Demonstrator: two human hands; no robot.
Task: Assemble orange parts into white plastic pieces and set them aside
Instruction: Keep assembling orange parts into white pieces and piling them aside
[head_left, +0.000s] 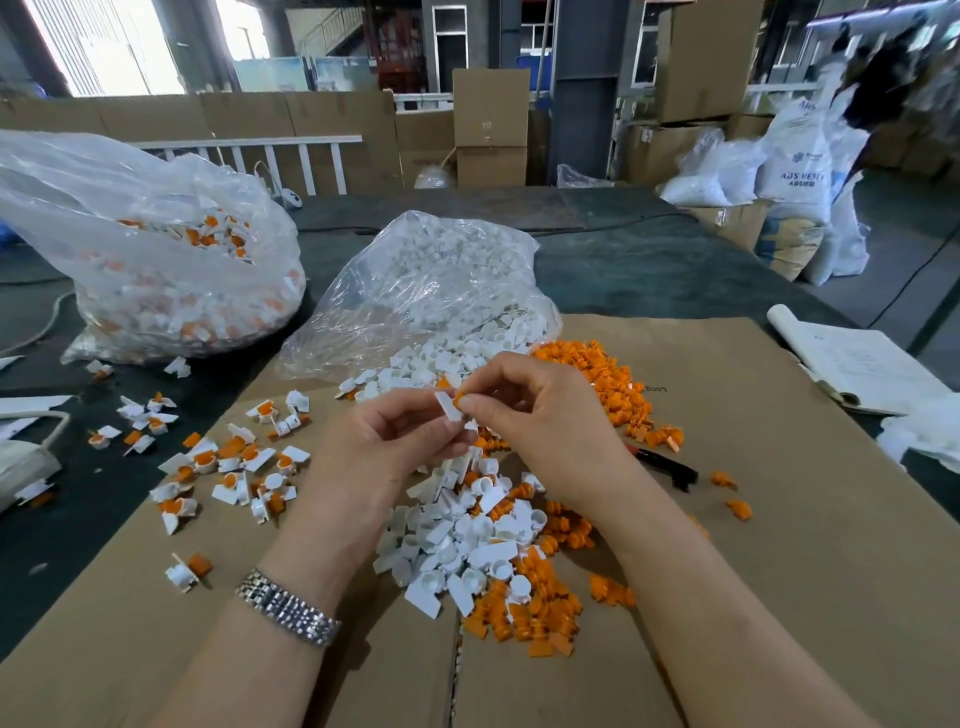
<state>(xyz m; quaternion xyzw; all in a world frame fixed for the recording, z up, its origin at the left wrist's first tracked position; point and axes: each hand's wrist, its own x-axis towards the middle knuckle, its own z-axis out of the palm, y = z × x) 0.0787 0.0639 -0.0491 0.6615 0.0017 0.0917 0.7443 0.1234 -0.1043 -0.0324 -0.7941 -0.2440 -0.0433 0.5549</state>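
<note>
My left hand (387, 441) grips a white plastic piece (448, 407) above the cardboard. My right hand (530, 410) pinches a small orange part (460, 401) against the top of that piece. Below my hands lies a heap of loose white pieces (467, 540) mixed with orange parts (540, 613). A larger pile of orange parts (613, 384) lies to the upper right. Several assembled white-and-orange pieces (228, 467) are scattered to the left.
A brown cardboard sheet (779, 545) covers the table. An open clear bag of white pieces (441, 280) lies behind my hands, and a bag of assembled pieces (171, 260) stands at left. A black tool (667, 467) and a notebook (862, 364) lie at right.
</note>
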